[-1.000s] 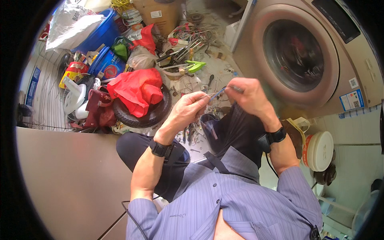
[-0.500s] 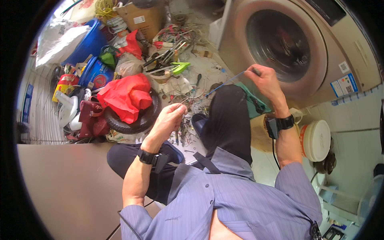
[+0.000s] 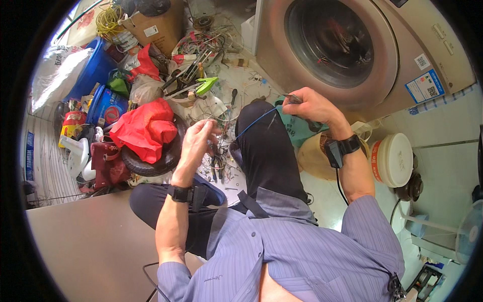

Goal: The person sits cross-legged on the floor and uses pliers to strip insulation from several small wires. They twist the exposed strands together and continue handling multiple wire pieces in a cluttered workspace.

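Observation:
My right hand (image 3: 313,108) is closed around a small dark tool (image 3: 294,99), whose flat end sticks out past the thumb; its exact kind is unclear. From beside that tool a thin blue wire (image 3: 257,125) slants down and left across my raised knee. My left hand (image 3: 197,141) is closed in a pinch to the left of the knee, fingertips toward the wire's lower end. What lies between those fingertips is too small to make out. Below and beyond them, loose wire scraps and small dark-handled tools (image 3: 217,166) lie on the floor.
A black tyre (image 3: 168,162) with a red bag (image 3: 146,130) on it lies at the left. Blue buckets (image 3: 105,106), a cardboard box (image 3: 163,27) and tangled cables (image 3: 201,43) crowd the back. A washing machine (image 3: 390,65) stands at the right, near a white-lidded tub (image 3: 397,160).
My right hand has moved slightly left and down, and my left hand left. The blue wire now crosses lower over my knee, and more of the dark tool shows. The whole view has shifted.

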Tool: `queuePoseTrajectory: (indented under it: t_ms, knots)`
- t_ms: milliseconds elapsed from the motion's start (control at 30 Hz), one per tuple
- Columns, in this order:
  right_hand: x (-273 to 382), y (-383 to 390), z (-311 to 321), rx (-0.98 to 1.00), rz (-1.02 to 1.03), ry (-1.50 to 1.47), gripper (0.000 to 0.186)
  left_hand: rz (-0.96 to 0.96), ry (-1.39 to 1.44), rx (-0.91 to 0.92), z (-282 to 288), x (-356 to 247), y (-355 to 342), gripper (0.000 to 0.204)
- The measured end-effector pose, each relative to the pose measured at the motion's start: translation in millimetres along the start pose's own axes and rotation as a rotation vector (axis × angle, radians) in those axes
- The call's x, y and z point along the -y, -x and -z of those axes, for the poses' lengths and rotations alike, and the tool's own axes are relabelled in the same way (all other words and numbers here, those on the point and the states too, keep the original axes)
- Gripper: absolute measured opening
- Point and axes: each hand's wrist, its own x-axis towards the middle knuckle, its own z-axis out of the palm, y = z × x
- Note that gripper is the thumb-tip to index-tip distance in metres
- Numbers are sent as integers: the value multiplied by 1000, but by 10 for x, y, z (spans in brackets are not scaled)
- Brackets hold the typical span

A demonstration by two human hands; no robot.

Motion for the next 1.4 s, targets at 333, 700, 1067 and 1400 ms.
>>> queuePoseTrajectory:
  t_ms: [333, 700, 1067, 1400]
  knots:
    - [5, -10, -88, -85, 27, -113, 14, -17, 52, 170, -436, 153, 194, 38]
    - [-338, -39, -64, -350, 597, 632, 8, 80, 343, 118, -388, -20, 605, 19]
    - [-755, -503, 178, -629, 527, 764, 8, 35, 488, -12, -486, 31, 712, 16]
    - [-423, -273, -463, -300, -101, -75, 53, 21, 278, -206, -778, -110, 551, 17]
